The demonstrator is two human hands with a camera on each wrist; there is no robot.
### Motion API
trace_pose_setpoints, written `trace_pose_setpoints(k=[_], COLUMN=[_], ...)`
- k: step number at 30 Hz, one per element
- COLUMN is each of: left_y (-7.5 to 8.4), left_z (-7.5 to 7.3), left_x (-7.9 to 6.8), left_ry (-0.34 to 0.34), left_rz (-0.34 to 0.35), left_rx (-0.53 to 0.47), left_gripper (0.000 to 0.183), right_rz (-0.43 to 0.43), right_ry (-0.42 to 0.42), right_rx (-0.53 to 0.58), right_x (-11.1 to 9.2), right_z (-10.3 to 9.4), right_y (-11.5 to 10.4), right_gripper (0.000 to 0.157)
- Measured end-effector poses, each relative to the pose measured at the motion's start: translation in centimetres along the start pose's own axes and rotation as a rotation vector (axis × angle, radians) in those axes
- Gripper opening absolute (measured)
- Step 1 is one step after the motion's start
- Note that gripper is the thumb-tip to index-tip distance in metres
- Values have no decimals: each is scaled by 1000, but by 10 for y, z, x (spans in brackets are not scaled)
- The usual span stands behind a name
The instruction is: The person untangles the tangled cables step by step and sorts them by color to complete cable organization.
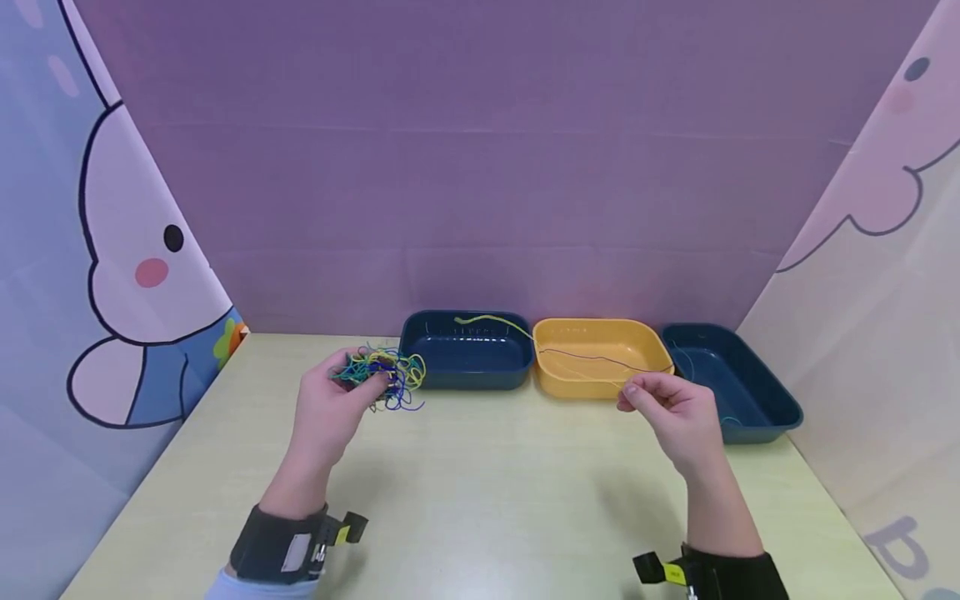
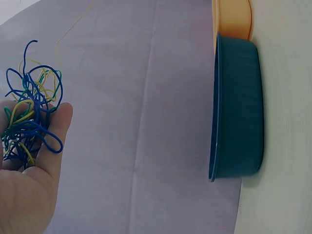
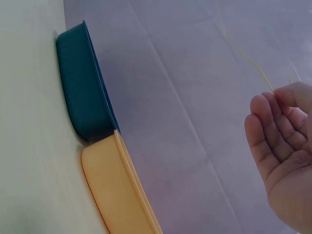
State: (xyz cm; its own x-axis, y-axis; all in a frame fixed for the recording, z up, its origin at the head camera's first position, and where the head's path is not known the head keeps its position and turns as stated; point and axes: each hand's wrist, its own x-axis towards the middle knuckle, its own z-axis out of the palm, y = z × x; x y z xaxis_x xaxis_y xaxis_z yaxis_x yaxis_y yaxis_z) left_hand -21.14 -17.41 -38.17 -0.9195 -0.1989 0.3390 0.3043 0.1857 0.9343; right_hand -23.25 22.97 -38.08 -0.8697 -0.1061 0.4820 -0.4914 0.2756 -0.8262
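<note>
My left hand (image 1: 330, 404) holds a tangled bundle of thin blue, yellow and green strings (image 2: 34, 112), with loops sticking out past the fingers and thumb. Off to the right, my right hand (image 1: 675, 412) pinches a thin yellow string (image 3: 256, 66) between thumb and index finger, its other fingers loosely bent. In the right wrist view that string stretches away upward from the pinch. A yellow strand (image 1: 491, 317) also appears across the left blue tray in the head view; whether it joins the pinched string I cannot tell. Both hands are above the table.
Along the back of the table stand a dark blue tray (image 1: 465, 382), a yellow tray (image 1: 585, 388) and another dark blue tray (image 1: 757, 433). A dark thread (image 1: 600, 358) shows across the yellow tray. Thin greenish thread (image 1: 686, 358) shows at the right tray. Printed cloth (image 1: 480, 167) hangs around.
</note>
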Motion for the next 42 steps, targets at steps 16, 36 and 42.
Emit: trace_pose_setpoints(k=[16, 36, 42], left_y=[23, 23, 22], left_z=[6, 12, 12], left_x=[-9, -9, -8], left_ry=[-120, -144, -141], left_rz=[37, 15, 14], left_rx=[-4, 1, 24], left_gripper=[19, 20, 19], right_rz=[97, 151, 135], right_ry=[40, 29, 5], right_rx=[-48, -146, -222], right_x=[5, 14, 29], right_z=[3, 10, 15], right_y=[11, 25, 30], right_gripper=[23, 26, 30])
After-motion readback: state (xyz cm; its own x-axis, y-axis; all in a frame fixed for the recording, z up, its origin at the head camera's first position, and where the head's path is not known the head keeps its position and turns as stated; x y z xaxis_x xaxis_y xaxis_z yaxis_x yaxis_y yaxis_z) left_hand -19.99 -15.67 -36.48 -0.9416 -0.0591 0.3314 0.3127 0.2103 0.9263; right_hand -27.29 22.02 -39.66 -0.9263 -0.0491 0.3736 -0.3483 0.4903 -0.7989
